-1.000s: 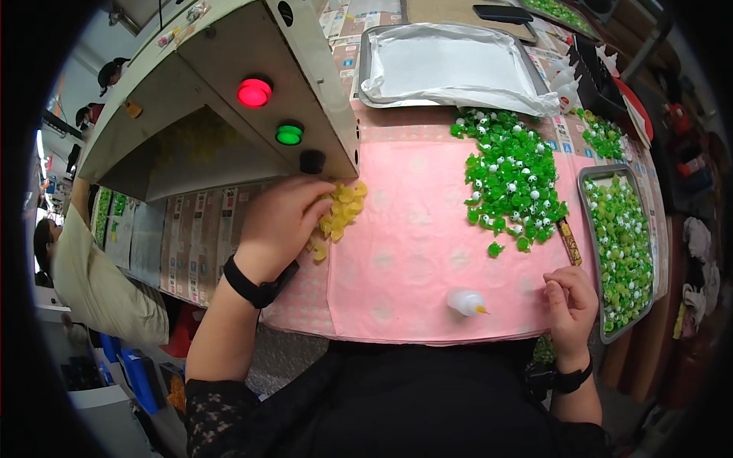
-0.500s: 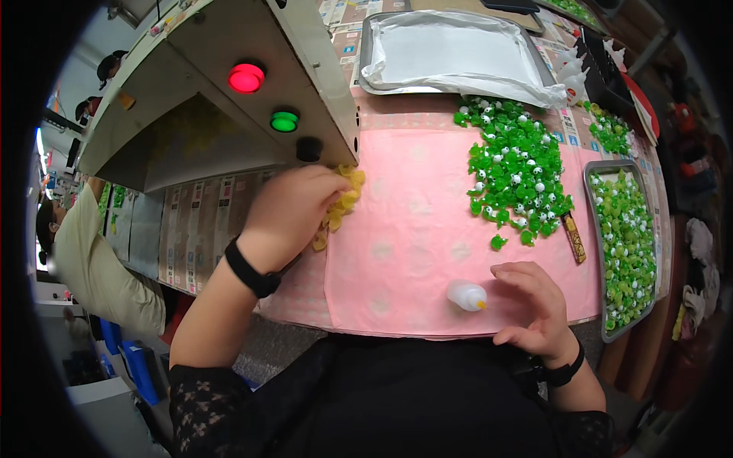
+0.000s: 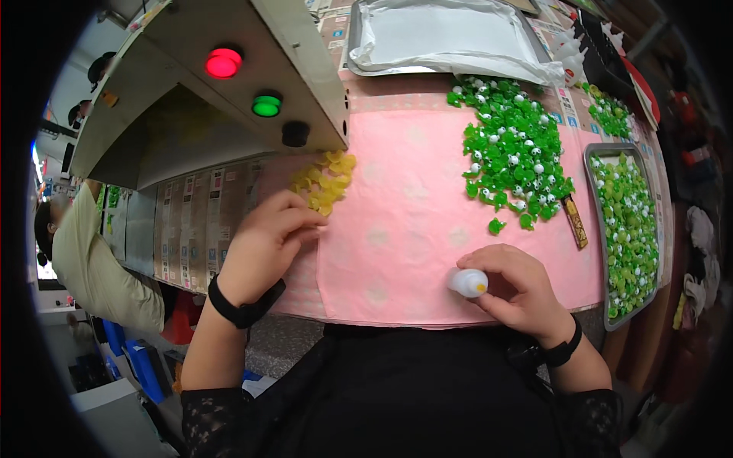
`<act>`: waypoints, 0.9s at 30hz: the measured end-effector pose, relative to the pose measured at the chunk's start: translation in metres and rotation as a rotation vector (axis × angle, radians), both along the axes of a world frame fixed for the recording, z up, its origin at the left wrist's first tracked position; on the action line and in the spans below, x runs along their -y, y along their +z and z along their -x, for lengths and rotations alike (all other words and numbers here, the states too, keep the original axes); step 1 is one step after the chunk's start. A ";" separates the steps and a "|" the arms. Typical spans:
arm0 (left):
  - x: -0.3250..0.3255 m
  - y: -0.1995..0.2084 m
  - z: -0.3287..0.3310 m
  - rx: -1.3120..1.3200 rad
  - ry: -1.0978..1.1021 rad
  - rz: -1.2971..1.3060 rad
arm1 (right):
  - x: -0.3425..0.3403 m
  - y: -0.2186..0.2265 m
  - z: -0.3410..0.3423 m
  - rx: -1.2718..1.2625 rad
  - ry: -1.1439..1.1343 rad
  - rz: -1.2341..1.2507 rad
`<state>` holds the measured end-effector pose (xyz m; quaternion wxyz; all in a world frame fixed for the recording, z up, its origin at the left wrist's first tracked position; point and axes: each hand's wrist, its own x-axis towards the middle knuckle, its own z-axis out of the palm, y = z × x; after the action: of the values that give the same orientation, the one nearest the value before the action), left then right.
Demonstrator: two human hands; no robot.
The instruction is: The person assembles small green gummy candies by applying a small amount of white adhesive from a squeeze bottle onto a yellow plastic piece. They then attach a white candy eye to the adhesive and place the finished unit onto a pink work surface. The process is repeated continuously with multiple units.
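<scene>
At the left of the pink sheet, my left hand point(image 3: 269, 243) is closed, thumb and fingertips drawn together beside a small pile of yellow translucent pieces point(image 3: 324, 182). Whether a piece sits between those fingertips I cannot make out. My right hand point(image 3: 519, 288) grips a small white squeeze bottle point(image 3: 463, 281) with a yellow tip, its fingers and thumb around the bottle's right side. The tip faces toward me. Farther up lies a heap of green translucent pieces point(image 3: 508, 145) dotted with white-and-black eye-like balls.
A metal box point(image 3: 305, 84) with red and green lights overhangs the left side. At the back is a foil-lined tray point(image 3: 450, 34); at the right, a metal tray point(image 3: 608, 305) full of green pieces. A gold-and-dark stick point(image 3: 575, 223) lies beside the heap. Another person's sleeve point(image 3: 114, 256) shows far left.
My left hand has drawn back toward me from the yellow pieces, uncovering them. My right hand has closed on the white bottle, which now stands more upright. The view has shifted slightly.
</scene>
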<state>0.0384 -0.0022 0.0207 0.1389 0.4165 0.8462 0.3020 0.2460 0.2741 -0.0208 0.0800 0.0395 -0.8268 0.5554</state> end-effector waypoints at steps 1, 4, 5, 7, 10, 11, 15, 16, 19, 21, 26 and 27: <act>-0.006 0.006 -0.005 0.103 0.043 -0.092 | 0.001 -0.004 -0.002 0.007 -0.041 0.077; -0.017 0.006 -0.011 0.549 0.065 -0.363 | -0.003 -0.003 -0.005 0.009 -0.107 0.227; -0.026 0.007 -0.019 0.743 0.079 -0.450 | -0.006 -0.004 -0.004 -0.018 -0.123 0.244; -0.043 0.005 -0.029 1.009 0.055 -0.517 | -0.013 0.000 -0.005 -0.023 -0.138 0.294; -0.072 -0.008 -0.036 0.992 0.008 -0.518 | -0.003 0.015 0.000 0.044 -0.261 0.577; -0.076 -0.016 -0.039 1.068 0.017 -0.527 | -0.004 0.020 0.000 0.098 -0.268 0.556; -0.089 -0.027 -0.048 1.349 0.089 -0.527 | -0.003 0.018 -0.003 0.069 -0.368 0.530; -0.089 -0.027 -0.051 1.414 0.121 -0.519 | -0.003 0.013 -0.005 0.045 -0.377 0.544; -0.082 -0.041 -0.051 1.544 0.104 -0.578 | -0.003 0.012 -0.003 -0.044 -0.410 0.567; -0.079 -0.050 -0.052 1.625 0.061 -0.658 | -0.003 0.011 0.002 -0.125 -0.424 0.558; -0.079 -0.060 -0.056 1.678 0.033 -0.728 | -0.005 0.016 0.011 -0.323 -0.402 0.347; -0.080 -0.061 -0.058 1.676 0.054 -0.737 | -0.005 0.018 0.010 -0.333 -0.400 0.267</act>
<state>0.0961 0.0775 -0.0407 0.5587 0.0591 0.3280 0.7595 0.2358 0.2794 -0.0025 0.3268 -0.0445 -0.7133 0.6185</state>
